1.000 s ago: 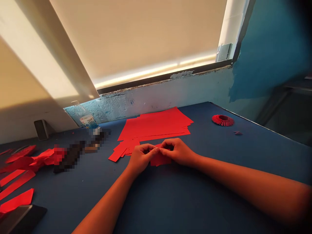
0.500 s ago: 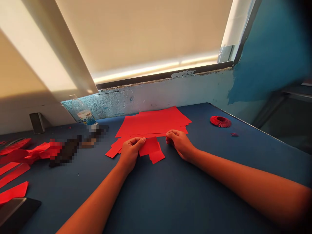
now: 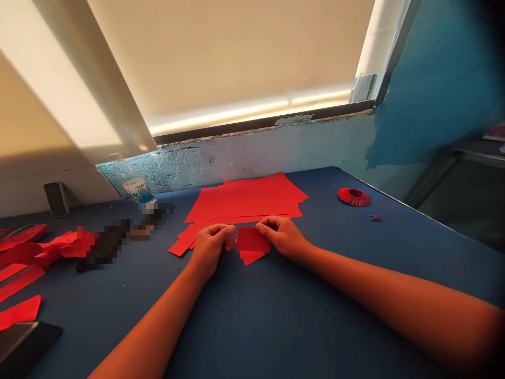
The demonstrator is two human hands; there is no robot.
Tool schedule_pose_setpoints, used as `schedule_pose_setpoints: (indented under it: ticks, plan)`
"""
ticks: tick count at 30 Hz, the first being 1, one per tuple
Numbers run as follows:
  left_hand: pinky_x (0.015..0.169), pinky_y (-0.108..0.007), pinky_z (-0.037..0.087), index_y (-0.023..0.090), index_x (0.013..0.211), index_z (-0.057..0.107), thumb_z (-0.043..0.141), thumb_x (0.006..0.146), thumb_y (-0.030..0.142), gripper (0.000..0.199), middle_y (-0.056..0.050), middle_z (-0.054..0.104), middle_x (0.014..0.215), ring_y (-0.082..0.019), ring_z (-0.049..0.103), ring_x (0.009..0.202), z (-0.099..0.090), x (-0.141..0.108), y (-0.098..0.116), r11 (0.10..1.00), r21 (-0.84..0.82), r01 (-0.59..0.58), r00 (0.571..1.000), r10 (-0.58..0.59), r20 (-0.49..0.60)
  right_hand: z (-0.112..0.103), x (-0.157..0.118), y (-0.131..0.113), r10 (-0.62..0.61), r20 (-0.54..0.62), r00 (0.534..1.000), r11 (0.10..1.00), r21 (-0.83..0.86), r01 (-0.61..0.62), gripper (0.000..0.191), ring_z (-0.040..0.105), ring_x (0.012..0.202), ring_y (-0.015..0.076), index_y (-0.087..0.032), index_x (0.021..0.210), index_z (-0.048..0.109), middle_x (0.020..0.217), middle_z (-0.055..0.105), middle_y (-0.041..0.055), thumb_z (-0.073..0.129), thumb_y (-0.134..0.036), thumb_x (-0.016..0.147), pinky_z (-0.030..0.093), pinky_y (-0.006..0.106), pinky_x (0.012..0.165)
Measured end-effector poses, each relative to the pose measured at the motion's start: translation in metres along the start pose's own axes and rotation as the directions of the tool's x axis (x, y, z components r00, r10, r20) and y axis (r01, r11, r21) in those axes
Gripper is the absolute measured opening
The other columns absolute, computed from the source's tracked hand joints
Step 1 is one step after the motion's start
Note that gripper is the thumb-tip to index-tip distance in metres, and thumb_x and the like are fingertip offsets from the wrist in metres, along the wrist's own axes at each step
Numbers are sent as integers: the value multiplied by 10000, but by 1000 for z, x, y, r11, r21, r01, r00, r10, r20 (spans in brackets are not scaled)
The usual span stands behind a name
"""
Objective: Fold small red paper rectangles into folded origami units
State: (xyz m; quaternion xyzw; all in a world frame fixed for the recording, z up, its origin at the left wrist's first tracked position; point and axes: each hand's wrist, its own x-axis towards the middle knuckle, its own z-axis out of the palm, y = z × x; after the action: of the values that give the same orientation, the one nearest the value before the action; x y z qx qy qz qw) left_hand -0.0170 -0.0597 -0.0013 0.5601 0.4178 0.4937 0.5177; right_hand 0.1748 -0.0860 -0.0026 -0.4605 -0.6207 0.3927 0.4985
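My right hand (image 3: 286, 238) pinches a small red paper piece (image 3: 253, 239) by its upper right corner, between thumb and fingers. To the left of that piece, my left hand (image 3: 209, 246) is closed, thumb against curled fingers, with nothing visible in it and a small gap to the paper. Under the held piece, part of another red paper piece (image 3: 252, 258) shows on the table. Just beyond both hands lies a stack of larger red paper sheets (image 3: 248, 200), with narrower red strips (image 3: 182, 243) at its near left.
On the blue table (image 3: 252, 326), a ring of folded red paper (image 3: 354, 197) and a small folded piece (image 3: 375, 217) lie at right. A plastic bottle (image 3: 138, 189) leans at the back left. Red paper scraps (image 3: 23, 284) and a dark object (image 3: 33, 347) are at far left.
The small red paper piece has passed from my left hand to my right hand. My right hand has moved slightly left and nearer; my left hand has let go of the paper.
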Motion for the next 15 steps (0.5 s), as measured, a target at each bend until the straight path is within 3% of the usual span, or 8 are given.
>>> schedule_pose_setpoints:
  ticks: [3,6,9,12,15]
  plan:
    - [432,-204,355,157,621,537,621,716,337,220,25,502,592,-87,464,492,0,1,0,990,-137,-19,998,12,-54,0,2,5,-1,-49,999,999,32,2,269,502,621,132,-166,744,601,691,576,8,539,-421,799,393,259,569]
    - [452,-199,362,162,774,596,630,723,363,210,20,536,625,-90,477,500,5,-3,3,998,17,-52,998,51,46,-1,2,4,-31,8,999,999,22,31,268,514,632,136,-165,748,613,700,589,11,551,-421,795,401,261,574]
    - [465,-194,341,144,742,631,682,689,368,236,22,525,556,-83,454,481,9,-7,6,973,219,-69,988,37,148,0,0,1,-51,50,997,998,31,50,262,526,638,135,-167,770,613,710,595,9,565,-423,791,410,263,578]
    - [457,-191,311,136,686,632,677,702,391,259,26,501,509,-81,438,478,8,-8,6,971,229,-63,993,37,116,0,0,0,-44,75,996,996,74,39,257,551,670,142,-177,842,600,746,611,7,637,-410,739,429,268,604]
    - [464,-196,330,132,790,647,674,712,394,275,19,539,555,-74,445,467,5,-5,3,985,156,-70,994,56,94,1,1,3,-30,100,994,997,70,23,225,561,674,150,-176,787,601,739,624,9,672,-372,704,432,276,615]
